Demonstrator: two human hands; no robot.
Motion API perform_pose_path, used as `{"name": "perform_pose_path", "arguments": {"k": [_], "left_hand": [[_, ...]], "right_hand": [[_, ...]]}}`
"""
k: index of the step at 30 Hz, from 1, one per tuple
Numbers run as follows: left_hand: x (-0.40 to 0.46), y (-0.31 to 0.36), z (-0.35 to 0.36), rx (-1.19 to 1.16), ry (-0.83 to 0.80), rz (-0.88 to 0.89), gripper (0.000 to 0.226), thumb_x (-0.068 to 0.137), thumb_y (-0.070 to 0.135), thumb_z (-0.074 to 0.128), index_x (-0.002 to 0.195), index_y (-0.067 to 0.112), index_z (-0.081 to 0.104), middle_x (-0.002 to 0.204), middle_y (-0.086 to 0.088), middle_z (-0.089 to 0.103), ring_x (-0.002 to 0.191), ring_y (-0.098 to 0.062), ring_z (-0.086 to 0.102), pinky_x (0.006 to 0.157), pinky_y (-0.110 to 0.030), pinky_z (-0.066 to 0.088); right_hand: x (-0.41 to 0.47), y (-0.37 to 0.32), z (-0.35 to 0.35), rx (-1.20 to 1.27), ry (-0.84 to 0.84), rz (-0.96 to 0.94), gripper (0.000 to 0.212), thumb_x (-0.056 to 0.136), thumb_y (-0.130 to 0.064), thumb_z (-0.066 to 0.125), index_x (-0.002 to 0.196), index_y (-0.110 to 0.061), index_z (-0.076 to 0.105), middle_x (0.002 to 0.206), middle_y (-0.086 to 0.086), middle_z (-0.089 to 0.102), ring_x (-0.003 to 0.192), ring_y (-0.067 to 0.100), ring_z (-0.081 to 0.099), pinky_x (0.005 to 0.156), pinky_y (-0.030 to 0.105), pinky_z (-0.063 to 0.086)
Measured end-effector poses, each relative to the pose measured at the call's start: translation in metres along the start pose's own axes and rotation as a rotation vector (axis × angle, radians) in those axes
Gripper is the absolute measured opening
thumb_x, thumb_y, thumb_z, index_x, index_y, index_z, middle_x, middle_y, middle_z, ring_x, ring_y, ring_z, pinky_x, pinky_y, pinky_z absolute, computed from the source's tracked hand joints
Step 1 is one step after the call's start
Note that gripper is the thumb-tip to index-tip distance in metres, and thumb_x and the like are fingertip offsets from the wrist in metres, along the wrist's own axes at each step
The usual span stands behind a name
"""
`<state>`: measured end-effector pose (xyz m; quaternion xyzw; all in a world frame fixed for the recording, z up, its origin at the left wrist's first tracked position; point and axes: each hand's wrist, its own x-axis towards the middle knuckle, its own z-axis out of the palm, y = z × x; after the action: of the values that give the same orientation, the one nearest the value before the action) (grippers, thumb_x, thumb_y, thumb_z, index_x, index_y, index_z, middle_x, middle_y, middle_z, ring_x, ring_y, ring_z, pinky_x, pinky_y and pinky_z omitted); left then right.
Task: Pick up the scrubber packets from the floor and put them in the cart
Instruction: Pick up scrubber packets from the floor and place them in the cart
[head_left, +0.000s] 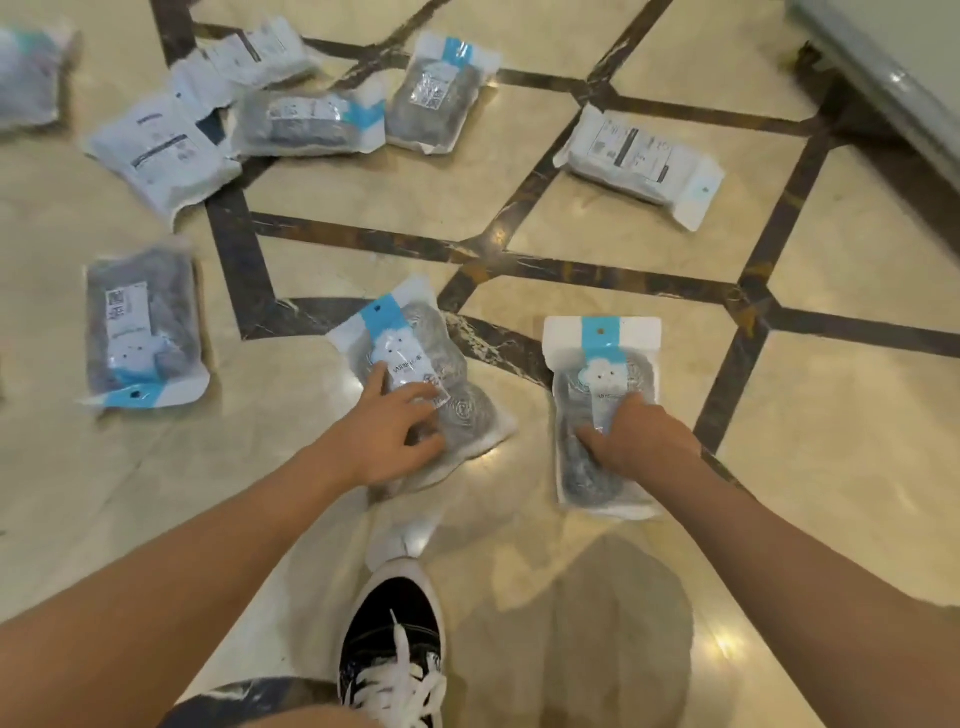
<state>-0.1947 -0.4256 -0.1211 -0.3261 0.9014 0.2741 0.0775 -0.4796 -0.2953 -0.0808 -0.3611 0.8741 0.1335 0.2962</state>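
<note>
Scrubber packets lie scattered over the marble floor, and you have a hand on each of the two nearest. Your left hand spreads its fingers over the tilted packet, not yet closed around it. Your right hand presses down on the upright packet, thumb at its left edge. Both packets rest flat on the floor. Your black shoe stands just behind them.

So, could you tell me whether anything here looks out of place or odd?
Yes: scrubber packets lie scattered on the floor at all angles, some face down, two overlapping. None looks torn.
</note>
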Motion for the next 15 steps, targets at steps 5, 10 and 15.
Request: {"name": "perform_pose_path", "arguments": {"k": [5,10,15], "left_hand": [[-0.013,0.016,0.016,-0.304,0.326,-0.394,0.047,0.085,0.046,0.076,0.113,0.008,0.069,0.128,-0.014,0.056,0.124,-0.034,0.051,0.114,-0.046,0.04],[0.01,0.03,0.01,-0.859,0.171,-1.018,0.069,0.072,0.034,0.092,0.123,0.001,0.058,0.115,-0.016,0.069,0.094,-0.03,0.07,0.072,-0.04,0.06],[0.021,0.046,-0.001,-1.107,0.184,-0.998,0.048,0.082,0.008,0.084,0.126,0.004,0.065,0.116,-0.014,0.075,0.094,-0.03,0.075,0.084,-0.042,0.063]], "right_hand": [[0.004,0.002,0.017,0.3,0.086,0.165,0.101,0.074,-0.078,0.067,0.144,-0.013,0.037,0.134,0.021,0.049,0.122,0.043,0.052,0.097,0.051,0.047],[0.006,0.007,0.026,0.859,-0.022,0.3,0.057,0.063,-0.052,0.093,0.085,-0.011,0.06,0.076,0.006,0.066,0.062,0.019,0.063,0.062,0.035,0.058],[-0.006,-0.01,0.03,1.025,0.0,0.243,0.079,0.053,-0.044,0.095,0.116,-0.01,0.063,0.105,0.01,0.074,0.089,0.028,0.073,0.079,0.047,0.063]]}}
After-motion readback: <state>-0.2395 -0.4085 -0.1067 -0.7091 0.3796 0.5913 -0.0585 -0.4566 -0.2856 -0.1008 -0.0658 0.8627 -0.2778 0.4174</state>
